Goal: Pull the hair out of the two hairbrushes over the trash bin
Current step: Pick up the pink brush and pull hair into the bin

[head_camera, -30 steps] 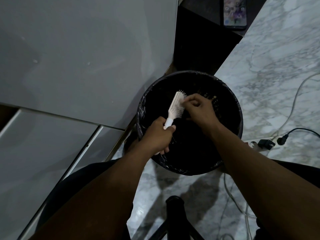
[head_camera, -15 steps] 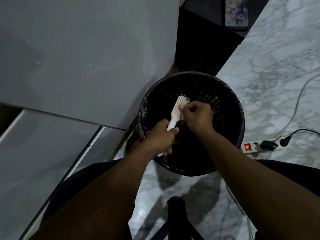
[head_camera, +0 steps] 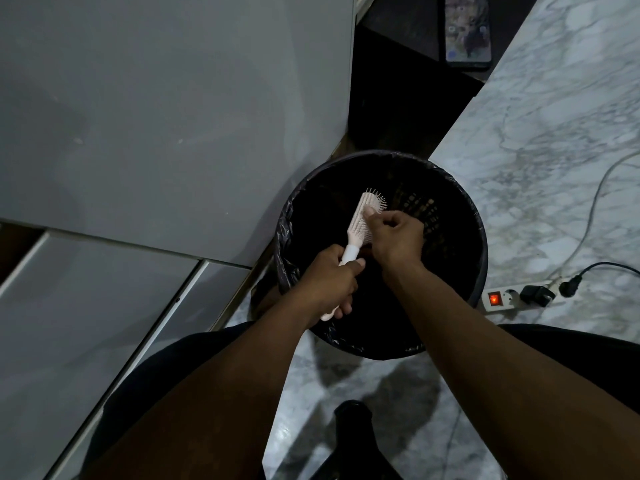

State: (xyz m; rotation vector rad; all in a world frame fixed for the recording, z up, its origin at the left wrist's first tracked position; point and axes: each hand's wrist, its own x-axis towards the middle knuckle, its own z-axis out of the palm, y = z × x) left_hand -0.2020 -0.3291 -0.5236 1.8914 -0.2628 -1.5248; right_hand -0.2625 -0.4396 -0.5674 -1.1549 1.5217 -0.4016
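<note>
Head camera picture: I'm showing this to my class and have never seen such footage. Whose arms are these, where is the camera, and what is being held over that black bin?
There is no machine here. The camera is worn on a person's head and looks down, so the two bare arms entering from the bottom are that person's own. The left hand is closed around the handle of a pale pink plastic hairbrush. The right hand pinches at its bristles, apparently to pull out hair. Both are above the round black trash bin lined with a black bag, which stands on a white marble-patterned floor. On that floor, right of the bin, lies a white power strip with a lit red switch. Only one brush is visible.
</note>
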